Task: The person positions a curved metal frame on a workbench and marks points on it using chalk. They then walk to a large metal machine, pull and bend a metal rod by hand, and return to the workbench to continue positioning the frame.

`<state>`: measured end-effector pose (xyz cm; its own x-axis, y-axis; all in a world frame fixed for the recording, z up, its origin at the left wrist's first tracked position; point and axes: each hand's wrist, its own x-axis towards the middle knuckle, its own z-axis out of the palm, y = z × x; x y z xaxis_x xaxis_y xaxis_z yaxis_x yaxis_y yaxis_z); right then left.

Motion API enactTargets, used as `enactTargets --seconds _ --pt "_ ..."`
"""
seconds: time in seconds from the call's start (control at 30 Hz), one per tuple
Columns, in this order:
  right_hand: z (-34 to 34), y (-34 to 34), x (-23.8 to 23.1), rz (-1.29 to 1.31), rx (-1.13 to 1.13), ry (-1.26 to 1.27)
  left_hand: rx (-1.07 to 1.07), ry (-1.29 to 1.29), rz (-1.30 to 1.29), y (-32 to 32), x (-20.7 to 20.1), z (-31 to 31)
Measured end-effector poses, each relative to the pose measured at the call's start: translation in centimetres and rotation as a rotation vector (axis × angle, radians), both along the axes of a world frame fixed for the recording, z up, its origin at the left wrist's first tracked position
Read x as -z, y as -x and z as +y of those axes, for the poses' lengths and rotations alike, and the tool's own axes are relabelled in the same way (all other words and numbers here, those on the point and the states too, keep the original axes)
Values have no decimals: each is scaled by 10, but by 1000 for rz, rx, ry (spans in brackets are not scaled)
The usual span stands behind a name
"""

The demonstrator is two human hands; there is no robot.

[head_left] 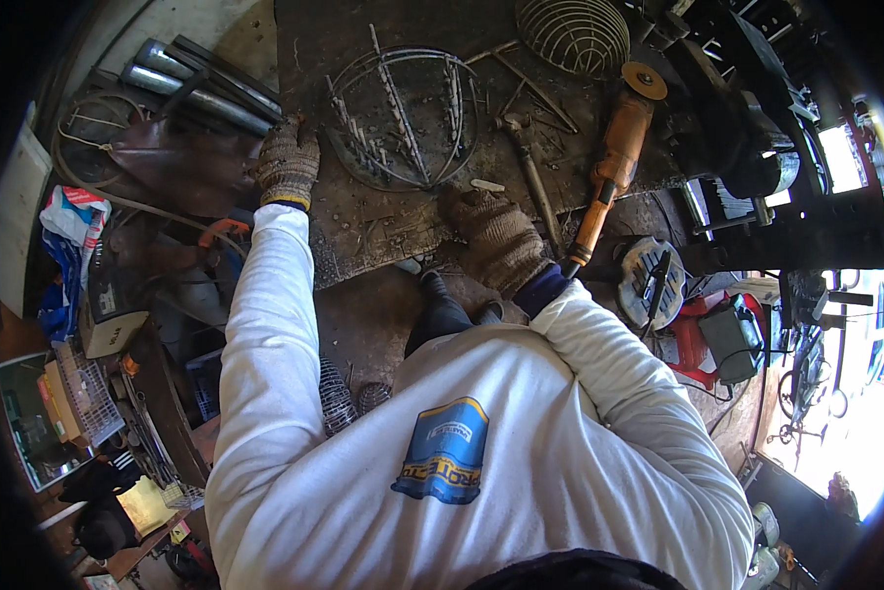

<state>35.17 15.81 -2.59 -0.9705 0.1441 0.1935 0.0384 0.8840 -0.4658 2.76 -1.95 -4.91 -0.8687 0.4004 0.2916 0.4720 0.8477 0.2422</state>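
My left hand (287, 165), in a brown knitted glove, is at the left edge of the dark work surface (368, 236). Its fingers are curled in, and what they hold, if anything, is hidden. A brown leather-like sheet (181, 162) lies against that hand. My right hand (499, 241), gloved alike, rests palm down at the near edge with its fingers stretched leftward. Just beyond and between both hands is a round wire frame (403, 118) with rods and short spikes inside its ring. A hammer (535, 182) lies right of my right hand.
An orange angle grinder (624, 138) with a round disc lies farther right. Behind it sits a domed wire basket (575, 39), beside thin welded bars (535, 88). Metal pipes (201, 93) lie at the far left. A slotted foot-shaped plate (651, 280) and a red case (693, 339) are at right.
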Motion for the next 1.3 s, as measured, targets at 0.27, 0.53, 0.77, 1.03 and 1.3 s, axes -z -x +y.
enactTargets --seconds 0.27,0.53,0.77,1.03,1.3 --pt "1 3 5 17 -33 19 49 -21 35 2 2 -2" --pt "6 7 23 30 -44 92 -46 105 -20 -11 -15 9" --pt "1 1 -8 -15 -1 11 -12 53 -26 -7 -10 5" --pt "2 1 -8 20 -33 32 -34 88 -19 -14 -19 8" --pt "4 7 17 68 -39 57 -45 145 -24 1 -6 4"
